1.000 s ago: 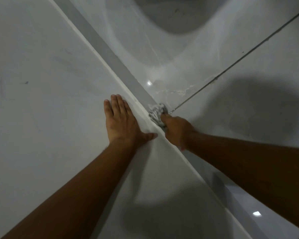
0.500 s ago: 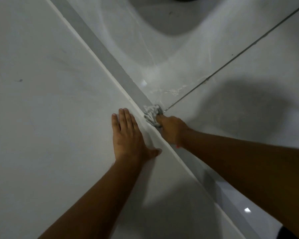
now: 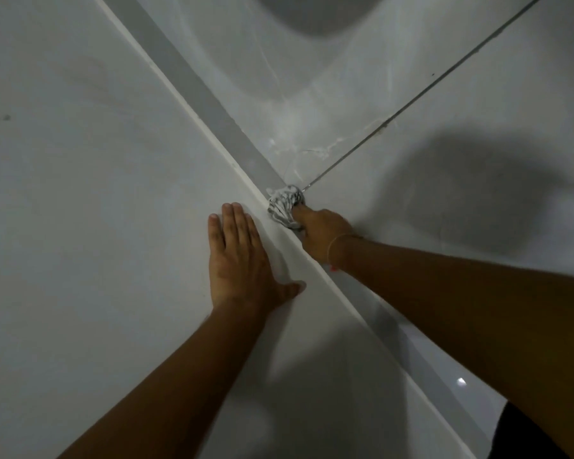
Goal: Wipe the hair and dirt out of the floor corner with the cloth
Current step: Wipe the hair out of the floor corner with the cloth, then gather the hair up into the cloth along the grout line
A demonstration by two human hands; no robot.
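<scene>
Grip: right hand (image 3: 322, 231) was bunched around the cloth (image 3: 284, 205), fingers pressed together on the wad, pushing it down into the seam.
Cloth: grey-white, crumpled, sat where the floor (image 3: 461, 154) meets the wall (image 3: 80, 193), touching the skirting (image 3: 212, 104) right at the end of the grout line (image 3: 411, 101).
Left hand: left hand (image 3: 239, 260) flat on the wall, fingers spread lightly, holding nothing, just bracing.
Change: vs a second ago the cloth held the same spot at the grout-line end; left hand slid down the wall toward the body, thumb now near the skirting edge.
Meaning: looked like scrubbing in place, not sweeping along; corner likely mid-wipe.
Dirt: pale streaks and thin hair-like strands showed on the floor just beyond the cloth; not yet picked up.
Next: probably drag the cloth outward over those streaks.
</scene>
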